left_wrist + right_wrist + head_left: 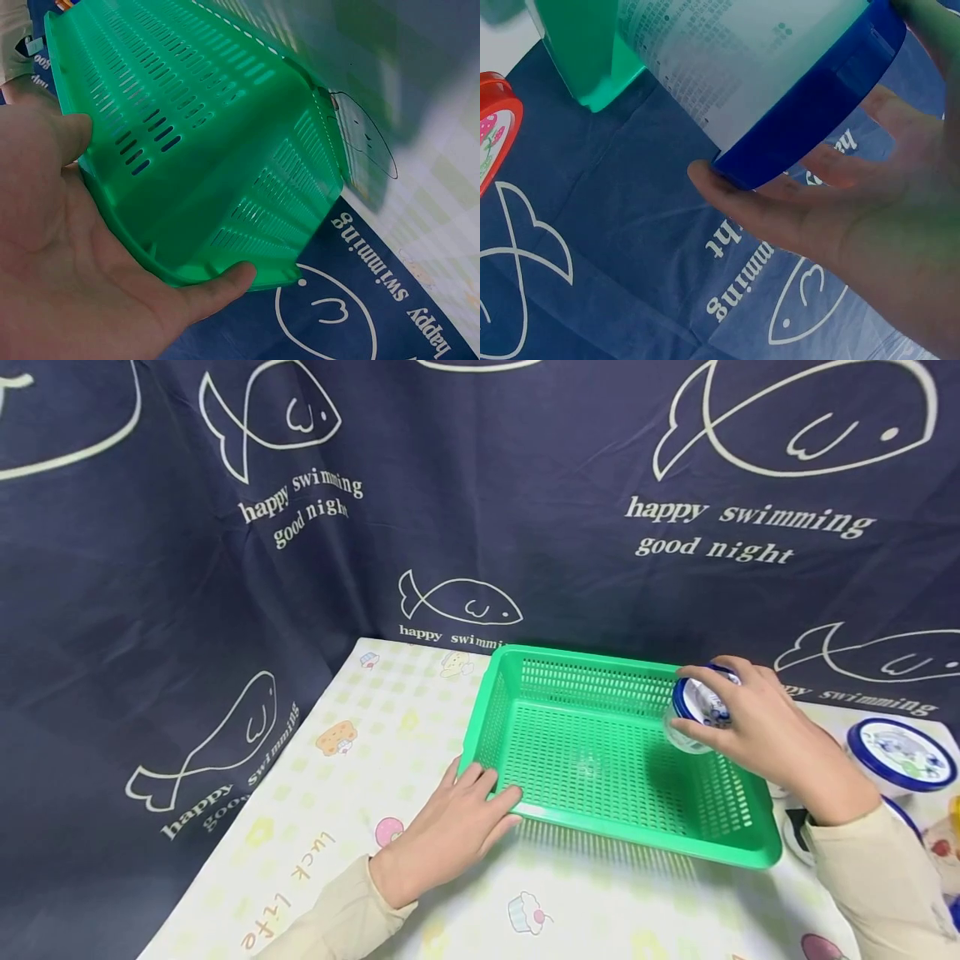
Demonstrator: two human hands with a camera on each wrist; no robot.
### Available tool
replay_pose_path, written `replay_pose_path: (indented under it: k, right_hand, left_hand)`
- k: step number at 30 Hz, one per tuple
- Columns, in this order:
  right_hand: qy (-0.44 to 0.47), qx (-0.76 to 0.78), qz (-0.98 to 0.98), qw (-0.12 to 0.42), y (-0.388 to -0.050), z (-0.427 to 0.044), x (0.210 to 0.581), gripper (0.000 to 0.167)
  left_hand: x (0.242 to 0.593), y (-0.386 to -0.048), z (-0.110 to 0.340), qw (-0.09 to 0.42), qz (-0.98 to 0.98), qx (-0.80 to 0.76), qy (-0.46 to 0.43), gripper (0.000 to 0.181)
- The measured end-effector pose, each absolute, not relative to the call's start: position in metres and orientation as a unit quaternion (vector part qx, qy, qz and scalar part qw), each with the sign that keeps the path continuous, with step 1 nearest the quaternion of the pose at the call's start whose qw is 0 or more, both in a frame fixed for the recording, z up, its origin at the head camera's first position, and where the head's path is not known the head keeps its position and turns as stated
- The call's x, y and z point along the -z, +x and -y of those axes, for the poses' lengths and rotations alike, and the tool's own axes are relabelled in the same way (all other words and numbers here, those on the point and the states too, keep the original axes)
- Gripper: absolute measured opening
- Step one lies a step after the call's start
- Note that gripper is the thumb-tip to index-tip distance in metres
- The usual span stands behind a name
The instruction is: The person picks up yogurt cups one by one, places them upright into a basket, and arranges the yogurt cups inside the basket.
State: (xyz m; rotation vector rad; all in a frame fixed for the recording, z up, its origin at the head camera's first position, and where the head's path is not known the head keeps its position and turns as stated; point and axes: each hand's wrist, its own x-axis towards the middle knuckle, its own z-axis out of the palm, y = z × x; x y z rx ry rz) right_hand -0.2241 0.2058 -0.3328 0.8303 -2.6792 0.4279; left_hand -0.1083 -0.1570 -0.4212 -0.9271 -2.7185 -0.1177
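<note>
My right hand [757, 718] grips a clear plastic jar [686, 739] by its blue-rimmed lid, above the right part of a green basket [585, 752]. The jar is tilted; in the right wrist view, small print shows on its wall below the blue lid [817, 97]. At the basket's front left corner, my left hand [453, 831] holds the rim, with some fingers over the edge. From the left wrist view, the thumb and another finger [225, 289] lie against the basket's outer side.
Right of the basket stands another blue-rimmed jar [900, 756], with more lidded containers partly hidden by the right forearm. A red-lidded container [495, 131] shows in the right wrist view. A patterned cloth [352, 827] covers the table; a dark fish-print curtain [450, 485] hangs behind.
</note>
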Motion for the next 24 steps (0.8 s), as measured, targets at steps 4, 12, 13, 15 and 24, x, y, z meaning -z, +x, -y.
replay_pose_path:
  k: [4, 12, 13, 15, 24]
  right_hand:
    - [0.292, -0.144, 0.935, 0.142, -0.228, -0.203, 0.336, 0.064]
    - [0.298, -0.137, 0.935, 0.137, -0.236, -0.201, 0.342, 0.063]
    - [0.300, -0.138, 0.934, 0.137, -0.237, -0.201, 0.343, 0.063]
    - [0.302, -0.136, 0.934, 0.136, -0.240, -0.202, 0.343, 0.062]
    - [0.305, -0.127, 0.937, 0.117, -0.247, -0.202, 0.347, 0.061]
  left_hand:
    - [0.421, -0.109, 0.157, 0.132, 0.937, 0.043, -0.320, 0.026]
    - [0.420, -0.108, 0.157, 0.130, 0.938, 0.045, -0.317, 0.025]
    - [0.420, -0.108, 0.157, 0.130, 0.939, 0.045, -0.316, 0.025]
    - [0.419, -0.108, 0.157, 0.128, 0.939, 0.043, -0.315, 0.026]
    - [0.419, -0.108, 0.156, 0.129, 0.940, 0.034, -0.313, 0.026]
